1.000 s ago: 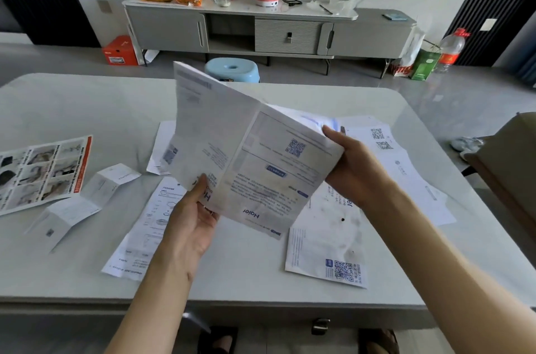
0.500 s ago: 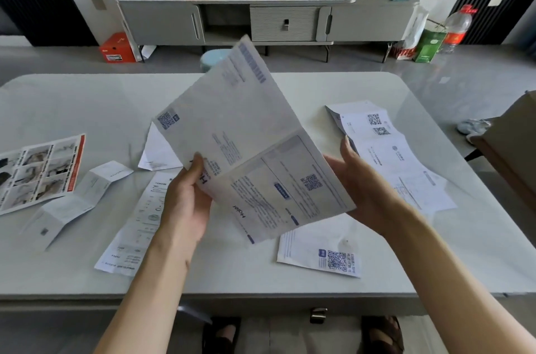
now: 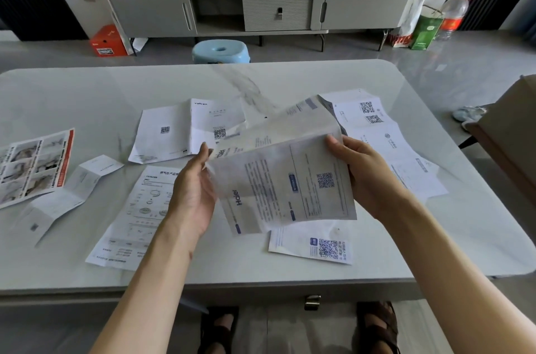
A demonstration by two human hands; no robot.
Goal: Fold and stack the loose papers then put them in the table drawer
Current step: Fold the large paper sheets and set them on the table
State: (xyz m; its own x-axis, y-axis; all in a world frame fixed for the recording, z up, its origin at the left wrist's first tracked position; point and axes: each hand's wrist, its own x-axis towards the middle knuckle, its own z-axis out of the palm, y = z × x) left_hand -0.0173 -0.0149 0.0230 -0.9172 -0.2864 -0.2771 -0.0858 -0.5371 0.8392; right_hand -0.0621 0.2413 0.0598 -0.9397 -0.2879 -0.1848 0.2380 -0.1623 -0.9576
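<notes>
Gripping the half-folded sheet (image 3: 285, 179) by its short ends, left hand (image 3: 191, 197) and right hand (image 3: 367, 176) held its crease running crosswise between them.

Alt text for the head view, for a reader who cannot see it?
Two bare hands, left hand and right hand, fold a Haier sheet above a grey table strewn with other loose papers. A drawer handle shows below the near edge.

Soft, even daylight; faint shadows, wide-angle bending at edges, slight motion blur.
</notes>
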